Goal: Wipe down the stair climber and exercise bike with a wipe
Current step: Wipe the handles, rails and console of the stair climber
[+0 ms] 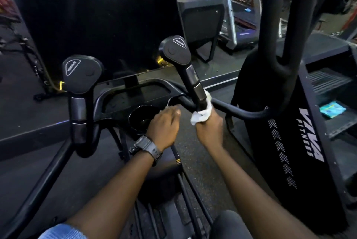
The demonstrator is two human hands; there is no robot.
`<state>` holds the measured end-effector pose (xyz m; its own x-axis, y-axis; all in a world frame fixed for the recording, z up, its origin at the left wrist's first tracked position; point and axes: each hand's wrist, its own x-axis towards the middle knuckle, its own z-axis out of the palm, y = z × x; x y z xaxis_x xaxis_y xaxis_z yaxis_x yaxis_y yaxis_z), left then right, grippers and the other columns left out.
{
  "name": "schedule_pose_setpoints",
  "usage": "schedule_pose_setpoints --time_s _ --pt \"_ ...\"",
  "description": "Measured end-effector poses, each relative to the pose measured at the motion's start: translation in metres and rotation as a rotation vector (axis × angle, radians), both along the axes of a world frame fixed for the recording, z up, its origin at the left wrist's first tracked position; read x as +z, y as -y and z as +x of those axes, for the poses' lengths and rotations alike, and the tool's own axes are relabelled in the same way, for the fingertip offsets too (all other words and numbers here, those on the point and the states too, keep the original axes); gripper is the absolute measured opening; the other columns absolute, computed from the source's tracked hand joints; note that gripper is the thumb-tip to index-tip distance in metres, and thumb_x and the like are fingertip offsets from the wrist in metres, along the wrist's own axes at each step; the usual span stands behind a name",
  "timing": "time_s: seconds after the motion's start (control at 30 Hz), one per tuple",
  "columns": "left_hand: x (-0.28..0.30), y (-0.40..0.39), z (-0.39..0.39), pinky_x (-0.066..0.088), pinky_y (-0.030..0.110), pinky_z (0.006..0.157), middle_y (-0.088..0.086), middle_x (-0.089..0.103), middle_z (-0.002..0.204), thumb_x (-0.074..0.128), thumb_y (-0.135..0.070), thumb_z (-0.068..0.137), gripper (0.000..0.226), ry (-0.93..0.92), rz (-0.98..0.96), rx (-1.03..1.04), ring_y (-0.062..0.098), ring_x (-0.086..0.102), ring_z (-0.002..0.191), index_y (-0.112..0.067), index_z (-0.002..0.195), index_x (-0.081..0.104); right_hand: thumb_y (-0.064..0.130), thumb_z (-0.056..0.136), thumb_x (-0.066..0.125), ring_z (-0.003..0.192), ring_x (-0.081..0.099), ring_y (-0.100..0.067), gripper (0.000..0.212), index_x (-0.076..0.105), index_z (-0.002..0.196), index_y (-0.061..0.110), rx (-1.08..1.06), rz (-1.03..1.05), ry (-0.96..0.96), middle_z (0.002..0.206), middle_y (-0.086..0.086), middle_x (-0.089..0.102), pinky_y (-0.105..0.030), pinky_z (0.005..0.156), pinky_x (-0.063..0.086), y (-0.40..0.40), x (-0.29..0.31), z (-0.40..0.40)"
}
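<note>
White wipe bunched in my right hand, which is clenched around it and pressing it against the base of the bike's right handle. Just left of that, my left hand is loosely curled, holding nothing I can see, above the cup holders; a dark watch sits on its wrist. Further left stands the other handle. Right of my right hand rises the stair climber, with a blue packet on one step
</note>
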<state>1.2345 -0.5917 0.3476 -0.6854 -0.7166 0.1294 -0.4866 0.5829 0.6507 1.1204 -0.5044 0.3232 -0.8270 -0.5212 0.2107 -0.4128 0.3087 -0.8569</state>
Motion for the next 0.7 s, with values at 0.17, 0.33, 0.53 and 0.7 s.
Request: schedule_pose_setpoints --time_s 0.17,0.33,0.53,0.7 --pt "-0.011 0.003 0.009 0.021 0.029 0.119 0.013 0.032 0.16 0.04 -0.008 0.101 0.051 0.124 -0.045 -0.045 0.022 0.022 0.152 -0.004 0.151 0.036 0.036 0.1 0.042 0.145 0.024 -0.041 0.071 0.018 0.149 -0.009 0.097 -0.13 -0.414 0.155 -0.032 0.02 -0.044 0.117 0.027 0.002 -0.022 0.029" --pt "-0.009 0.0 0.022 0.032 0.031 0.113 0.012 0.043 0.155 0.042 -0.008 0.097 0.048 0.132 -0.094 -0.034 0.025 0.036 0.146 -0.008 0.145 0.047 0.016 0.105 0.026 0.142 0.025 -0.048 0.048 0.029 0.144 -0.011 0.29 0.113 -0.922 0.15 -0.037 0.027 -0.052 0.118 0.025 0.001 -0.047 0.025" --pt "-0.015 0.019 0.045 0.014 0.027 0.122 0.009 0.044 0.155 0.039 -0.012 0.102 0.046 0.182 -0.193 -0.006 0.019 0.033 0.148 -0.006 0.147 0.045 0.006 0.082 0.038 0.129 0.052 -0.035 0.049 0.061 0.125 -0.004 0.33 0.744 -0.808 0.132 -0.024 0.058 -0.037 0.106 0.042 0.068 0.01 0.014" --pt "-0.022 0.039 0.059 0.002 0.035 0.126 0.016 0.025 0.163 0.015 -0.043 0.094 0.075 0.324 -0.223 0.068 0.025 0.013 0.154 0.0 0.153 0.028 0.054 0.098 0.017 0.144 0.024 -0.031 0.075 0.025 0.15 0.001 0.533 0.916 -0.601 0.155 -0.022 0.028 -0.032 0.115 0.011 0.128 0.049 -0.006"
